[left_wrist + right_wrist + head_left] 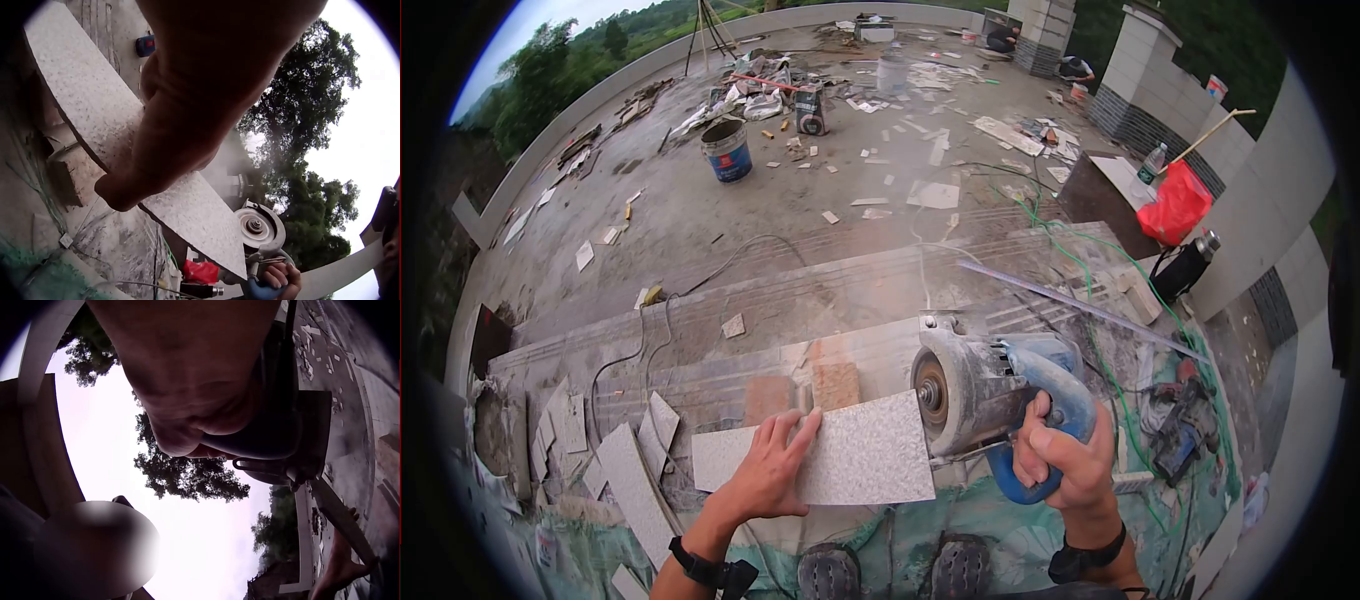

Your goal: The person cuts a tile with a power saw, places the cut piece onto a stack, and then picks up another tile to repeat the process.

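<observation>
1. The left grip (772, 465), to the left of the saw (985, 385), is clamped across the speckled slab (865, 455) – fingers reaching over the top towards the far edge, thumb at the near one.
2. The right grip (1072, 460) is closed round the blue handle (1050, 370) of the saw, its fingers well curled.
3. The slab lies immediately left of the saw, its right end beside the disc (930, 394); whether the two touch, I cannot tell. Two bricks (836, 385) sit left of the saw, by the slab's far edge; how far they bear it is hidden.
4. The slab looks stiff and thin, probably stone or ceramic: moderate in weight, no give, and likely to snap or chip if bent or knocked. Dust on its face could make it slippery, so a hold across both long edges should beat a flat palm. The safer place is well left of the saw, with fingertips and thumb kept off the end nearest the disc.
5. The saw looks dense and front-heavy, and is likely to twist in one hand; the handle is the place to hold it – never the guard or disc.
6. Pale offcuts (635, 485) lie farther left of the saw; similar pieces would probably have sharp, brittle edges.
</observation>
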Motion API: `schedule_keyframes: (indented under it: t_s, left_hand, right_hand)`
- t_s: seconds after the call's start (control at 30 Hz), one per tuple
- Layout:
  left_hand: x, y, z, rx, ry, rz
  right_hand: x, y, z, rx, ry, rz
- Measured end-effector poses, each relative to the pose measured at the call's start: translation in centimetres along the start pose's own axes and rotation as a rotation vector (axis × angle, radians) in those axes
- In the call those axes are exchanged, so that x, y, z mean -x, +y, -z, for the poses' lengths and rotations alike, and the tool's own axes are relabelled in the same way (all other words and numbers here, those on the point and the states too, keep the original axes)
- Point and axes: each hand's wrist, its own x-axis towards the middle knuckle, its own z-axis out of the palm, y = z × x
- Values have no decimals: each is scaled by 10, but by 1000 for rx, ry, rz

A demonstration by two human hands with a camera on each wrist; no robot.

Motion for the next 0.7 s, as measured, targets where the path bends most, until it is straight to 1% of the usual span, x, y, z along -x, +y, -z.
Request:
schedule_keyframes:
  t_s: [0.27, 0.37, 0.53, 0.7]
  left_hand:
    - [-1, 0, 1, -16, -8, -1]
    - [-1, 0, 1, -18, -11, -1]
    - [0, 1, 0, -20, -6, -14]
    - [0, 1, -1, -34, -7, -19]
  right_hand:
    - [2, -1, 0, 44, -21, 19]
    - [1, -3, -4, 39, 3, 13]
    - [-4, -2, -5, 43, -2, 59]
    - [-1, -5, -6, 37, 5, 36]
